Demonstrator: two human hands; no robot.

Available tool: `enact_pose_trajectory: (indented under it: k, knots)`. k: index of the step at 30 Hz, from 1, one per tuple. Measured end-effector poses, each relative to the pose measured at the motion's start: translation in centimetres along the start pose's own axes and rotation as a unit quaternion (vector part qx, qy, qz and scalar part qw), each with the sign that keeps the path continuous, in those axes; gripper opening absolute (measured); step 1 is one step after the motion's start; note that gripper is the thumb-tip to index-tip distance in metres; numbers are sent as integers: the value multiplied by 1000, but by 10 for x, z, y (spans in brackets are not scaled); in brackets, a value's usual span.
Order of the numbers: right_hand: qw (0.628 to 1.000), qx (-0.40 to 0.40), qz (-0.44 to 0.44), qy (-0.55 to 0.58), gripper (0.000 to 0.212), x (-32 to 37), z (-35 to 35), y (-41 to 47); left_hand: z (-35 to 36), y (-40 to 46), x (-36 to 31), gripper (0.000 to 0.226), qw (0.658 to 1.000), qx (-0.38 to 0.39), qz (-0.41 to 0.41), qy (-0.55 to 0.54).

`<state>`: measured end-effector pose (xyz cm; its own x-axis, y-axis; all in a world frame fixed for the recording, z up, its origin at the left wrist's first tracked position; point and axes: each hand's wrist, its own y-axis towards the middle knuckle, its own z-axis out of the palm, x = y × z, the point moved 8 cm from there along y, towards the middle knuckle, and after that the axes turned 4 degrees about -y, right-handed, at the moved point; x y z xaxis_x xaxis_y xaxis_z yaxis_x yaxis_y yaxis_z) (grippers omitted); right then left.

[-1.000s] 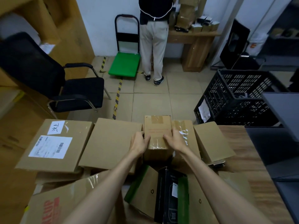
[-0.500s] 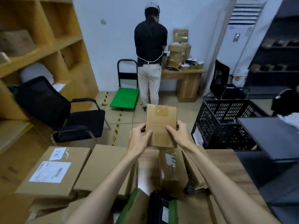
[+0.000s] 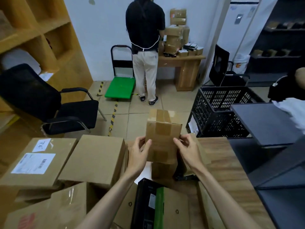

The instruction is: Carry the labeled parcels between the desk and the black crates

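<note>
The taped cardboard parcel (image 3: 162, 138) stands upright, long axis vertical, its top tipped away toward the floor – held above the wooden desk (image 3: 227, 162). The left hand (image 3: 139, 154) and right hand (image 3: 188, 148) grip its lower side edges; the black crate (image 3: 219, 113) sits to the right

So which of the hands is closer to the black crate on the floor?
The right hand. It grips the small box's right side, nearest the black crate; the left hand grips the box's left side, farther away.
</note>
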<state>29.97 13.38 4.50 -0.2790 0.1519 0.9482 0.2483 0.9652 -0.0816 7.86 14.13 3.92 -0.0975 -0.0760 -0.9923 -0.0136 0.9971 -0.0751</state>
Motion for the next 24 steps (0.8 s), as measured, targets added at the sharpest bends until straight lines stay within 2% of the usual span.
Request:
enact_pose_trajectory:
  k: [1, 3, 6, 8, 10, 13, 17, 24]
  knots:
    - [1000, 3, 13, 9, 18, -5, -2, -4, 0, -1, 7, 29, 1000, -1, -10, -3]
    - [999, 28, 39, 23, 38, -21, -4, -4, 4, -3, 17, 58, 999, 16, -32, -6]
    - [996, 67, 60, 17, 84, -33, -5, -5, 12, -7, 20, 90, 998, 42, -50, 24]
    - [994, 95, 57, 1, 77, -35, -1, -3, 15, -8, 18, 96, 995, 52, -56, 56]
    - [993, 113, 34, -31, 59, -34, 2, -2, 18, -7, 16, 92, 992, 58, -62, 97]
    - [994, 102, 13, -46, 43, -40, 1, 4, 18, -3, 17, 71, 990, 49, -61, 117]
    - [993, 110, 28, -33, 34, -50, -1, 9, 22, -3, 19, 41, 990, 74, -61, 100]
    - [993, 113, 24, -28, 32, -46, -1, 2, 28, -9, 12, 32, 993, 90, -39, 72]
